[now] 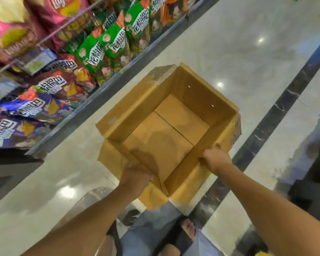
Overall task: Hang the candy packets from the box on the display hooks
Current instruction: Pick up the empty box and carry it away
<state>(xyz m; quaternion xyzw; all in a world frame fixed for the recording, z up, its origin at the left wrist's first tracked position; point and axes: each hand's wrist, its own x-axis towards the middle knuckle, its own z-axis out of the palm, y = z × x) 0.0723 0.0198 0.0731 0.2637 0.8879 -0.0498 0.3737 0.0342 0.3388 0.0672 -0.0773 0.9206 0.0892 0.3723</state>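
Box [201, 93] front and centre, open top facing up, its bare cardboard bottom showing and flaps folded outward, above the glossy tiled floor [229, 43] near the grey shelf base [92, 102]. The left hand [135, 177] is clamped on the near wall by the corner, and the right hand [215, 159] curls its fingers over the right-side rim (both grasping the box). To the left, green packets [115, 41] and purple packets [26, 111] crowd the shelves, slightly blurred, and sandalled feet [185, 231] show at the bottom.

arms: bare forearms [92, 218] | legs: lt blue-grey trousers [140, 239] | feet: blk open-toe sandals [181, 239]
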